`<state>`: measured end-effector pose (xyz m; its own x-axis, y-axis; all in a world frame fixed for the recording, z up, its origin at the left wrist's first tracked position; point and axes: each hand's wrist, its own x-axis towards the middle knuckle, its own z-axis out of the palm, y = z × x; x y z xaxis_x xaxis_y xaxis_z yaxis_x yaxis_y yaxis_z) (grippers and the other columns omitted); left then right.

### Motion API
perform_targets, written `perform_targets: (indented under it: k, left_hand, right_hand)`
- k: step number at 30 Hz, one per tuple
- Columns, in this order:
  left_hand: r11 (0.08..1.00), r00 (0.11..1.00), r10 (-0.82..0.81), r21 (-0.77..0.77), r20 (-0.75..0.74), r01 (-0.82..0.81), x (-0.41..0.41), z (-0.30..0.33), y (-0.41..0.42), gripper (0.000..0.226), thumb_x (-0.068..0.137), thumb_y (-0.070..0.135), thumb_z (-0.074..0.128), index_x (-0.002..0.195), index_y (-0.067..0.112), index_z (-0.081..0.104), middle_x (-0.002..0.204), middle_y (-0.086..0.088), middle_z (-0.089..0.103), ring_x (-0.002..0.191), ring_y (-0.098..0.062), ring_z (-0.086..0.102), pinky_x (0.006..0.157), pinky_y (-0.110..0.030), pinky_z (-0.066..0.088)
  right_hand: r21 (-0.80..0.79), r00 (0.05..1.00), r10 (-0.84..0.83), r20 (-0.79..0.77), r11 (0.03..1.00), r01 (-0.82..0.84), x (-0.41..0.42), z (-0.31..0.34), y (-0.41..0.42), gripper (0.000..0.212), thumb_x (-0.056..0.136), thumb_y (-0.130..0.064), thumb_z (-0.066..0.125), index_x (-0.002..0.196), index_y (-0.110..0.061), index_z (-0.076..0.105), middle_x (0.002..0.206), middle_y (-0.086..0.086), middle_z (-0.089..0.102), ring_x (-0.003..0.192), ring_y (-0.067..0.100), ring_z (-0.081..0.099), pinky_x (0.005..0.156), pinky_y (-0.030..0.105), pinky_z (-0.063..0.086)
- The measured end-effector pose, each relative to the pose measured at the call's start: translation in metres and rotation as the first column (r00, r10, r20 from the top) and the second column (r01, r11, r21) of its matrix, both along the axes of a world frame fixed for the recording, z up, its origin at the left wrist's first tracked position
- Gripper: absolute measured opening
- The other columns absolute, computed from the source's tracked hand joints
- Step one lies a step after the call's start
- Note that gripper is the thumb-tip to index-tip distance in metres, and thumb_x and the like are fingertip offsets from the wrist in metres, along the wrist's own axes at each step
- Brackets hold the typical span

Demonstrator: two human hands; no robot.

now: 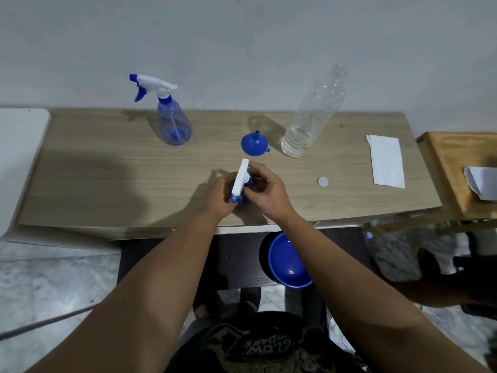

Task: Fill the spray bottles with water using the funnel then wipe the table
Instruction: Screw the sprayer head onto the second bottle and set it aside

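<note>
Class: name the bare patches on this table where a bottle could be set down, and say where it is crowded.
Bare: the table's left end, left of the far spray bottle; also between cap and tissue. Crowded: funnel, water bottle and both hands mid-table.

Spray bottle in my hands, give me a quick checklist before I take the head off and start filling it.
1. Both hands on it: ok. The left hand and right hand grip the near spray bottle.
2. Spray head off: not ok, still on the bottle.
3. Funnel within reach: ok, lying mouth down on the table just behind the hands.
4. Water available: ok. The water bottle stands uncapped with a little water at the bottom; its cap lies on the table.
5. Wiping paper ready: ok, the folded tissue lies on the right.
6. Second spray bottle filled: cannot tell.
</note>
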<state>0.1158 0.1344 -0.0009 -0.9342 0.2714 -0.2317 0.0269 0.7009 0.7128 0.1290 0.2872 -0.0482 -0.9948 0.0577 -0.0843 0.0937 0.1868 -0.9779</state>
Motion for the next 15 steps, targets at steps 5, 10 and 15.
perform_targets:
  k: [5, 10, 15]
  left_hand:
    - [0.999, 0.996, 0.051, 0.013, 0.076, -0.052, -0.008, -0.014, 0.005, 0.017, 0.089, 0.006, 0.062, 0.1, 0.018, 0.067, 0.081, 0.0, 0.065, 0.075, -0.019, 0.06, 0.055, -0.008, 0.037]
    - [0.996, 0.991, 0.071, -0.064, 0.111, -0.064, -0.013, -0.027, 0.005, 0.02, 0.087, 0.01, 0.064, 0.106, 0.008, 0.065, 0.089, -0.004, 0.065, 0.078, -0.022, 0.06, 0.061, -0.018, 0.043]
    - [0.996, 0.988, 0.073, -0.066, 0.138, -0.064, -0.016, -0.038, 0.004, 0.025, 0.088, 0.014, 0.065, 0.113, 0.01, 0.066, 0.099, -0.013, 0.071, 0.092, -0.032, 0.066, 0.076, -0.032, 0.048]
  right_hand:
    - [0.032, 0.997, -0.047, 0.054, 0.998, 0.045, -0.007, -0.001, 0.001, 0.035, 0.089, -0.011, 0.073, 0.124, -0.008, 0.074, 0.111, 0.006, 0.079, 0.105, 0.027, 0.076, 0.098, 0.053, 0.059]
    - [0.078, 0.996, -0.058, 0.061, 0.996, 0.053, -0.007, 0.0, 0.001, 0.021, 0.087, -0.007, 0.078, 0.108, -0.008, 0.072, 0.096, 0.004, 0.079, 0.09, 0.024, 0.076, 0.088, 0.052, 0.061]
    - [0.137, 0.979, -0.185, 0.088, 0.975, 0.172, -0.006, 0.001, -0.012, 0.037, 0.075, -0.015, 0.088, 0.087, -0.014, 0.052, 0.079, 0.002, 0.072, 0.073, 0.022, 0.07, 0.072, 0.046, 0.061]
